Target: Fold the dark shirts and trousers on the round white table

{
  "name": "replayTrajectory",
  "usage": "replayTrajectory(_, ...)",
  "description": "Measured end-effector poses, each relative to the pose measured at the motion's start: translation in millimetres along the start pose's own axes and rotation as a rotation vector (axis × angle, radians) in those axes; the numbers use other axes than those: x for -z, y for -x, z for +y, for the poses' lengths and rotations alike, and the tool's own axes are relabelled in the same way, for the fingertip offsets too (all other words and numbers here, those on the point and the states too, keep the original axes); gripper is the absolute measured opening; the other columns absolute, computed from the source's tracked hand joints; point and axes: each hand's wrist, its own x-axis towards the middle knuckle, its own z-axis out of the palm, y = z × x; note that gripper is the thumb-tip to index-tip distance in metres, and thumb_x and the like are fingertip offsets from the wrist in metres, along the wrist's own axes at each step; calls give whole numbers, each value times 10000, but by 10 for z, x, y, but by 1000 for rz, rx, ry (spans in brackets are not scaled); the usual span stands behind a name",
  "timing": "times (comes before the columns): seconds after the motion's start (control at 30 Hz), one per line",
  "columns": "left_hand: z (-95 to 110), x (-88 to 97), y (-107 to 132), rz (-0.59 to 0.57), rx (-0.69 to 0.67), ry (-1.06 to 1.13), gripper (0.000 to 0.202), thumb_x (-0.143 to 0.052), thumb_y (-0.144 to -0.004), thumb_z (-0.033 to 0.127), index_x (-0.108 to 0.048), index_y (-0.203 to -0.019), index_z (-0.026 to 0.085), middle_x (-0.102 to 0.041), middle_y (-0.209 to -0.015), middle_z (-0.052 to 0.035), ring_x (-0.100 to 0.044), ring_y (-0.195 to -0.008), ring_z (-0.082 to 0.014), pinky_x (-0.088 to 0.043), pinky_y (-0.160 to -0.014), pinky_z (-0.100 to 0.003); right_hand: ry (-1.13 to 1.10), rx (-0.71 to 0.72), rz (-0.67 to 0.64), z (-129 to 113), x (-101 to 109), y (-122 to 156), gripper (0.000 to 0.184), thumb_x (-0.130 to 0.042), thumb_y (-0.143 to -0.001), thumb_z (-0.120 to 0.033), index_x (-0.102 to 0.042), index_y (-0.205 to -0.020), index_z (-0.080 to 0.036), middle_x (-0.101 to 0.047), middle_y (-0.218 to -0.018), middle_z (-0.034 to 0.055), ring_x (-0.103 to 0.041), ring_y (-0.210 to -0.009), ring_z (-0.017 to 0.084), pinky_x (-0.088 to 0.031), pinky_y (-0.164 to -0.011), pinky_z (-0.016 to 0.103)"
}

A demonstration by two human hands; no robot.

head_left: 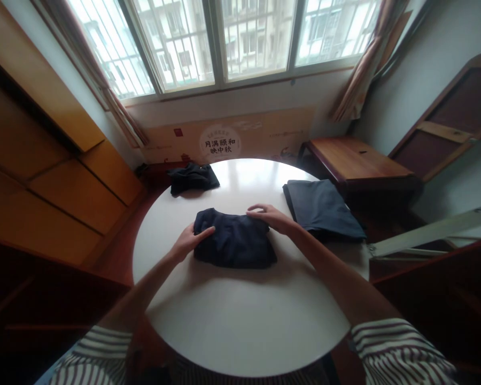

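Observation:
A folded dark navy garment (234, 240) lies in the middle of the round white table (240, 315). My left hand (190, 240) rests at its left edge, thumb on top and fingers tucked at the side. My right hand (270, 216) lies on its upper right corner, fingers curled down onto the cloth. Both hands touch the garment, and neither lifts it.
A crumpled dark garment (192, 178) sits at the table's far left. A flat folded dark cloth (323, 206) lies at the right edge. A wooden side table (356, 160) stands beyond on the right, wooden cabinets (56, 176) on the left, windows ahead.

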Motion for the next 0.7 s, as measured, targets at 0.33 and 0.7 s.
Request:
replayTrajectory(0.33,45,47,-143,145,-291,-660,435,-668,-744,614,-716,-730,182,-659,-898,-101,-659,-912,-275,-508,-888,-391,171,65,-170,-121,129,85,579,-901,-568,-490,-645,-991,-188,-681,-848,5,-593,-690,127,-418,-552,218)
replayTrajectory(0.7,-42,133,48,192,-345,-493,397,-523,-857,569,-597,-783,185,-665,-826,-62,-647,-770,-205,-510,-693,-306,129,99,-49,-35,118,-9,498,-884,-545,-530,-665,-768,-142,-650,-656,16,-598,-622,150,-461,-550,256)
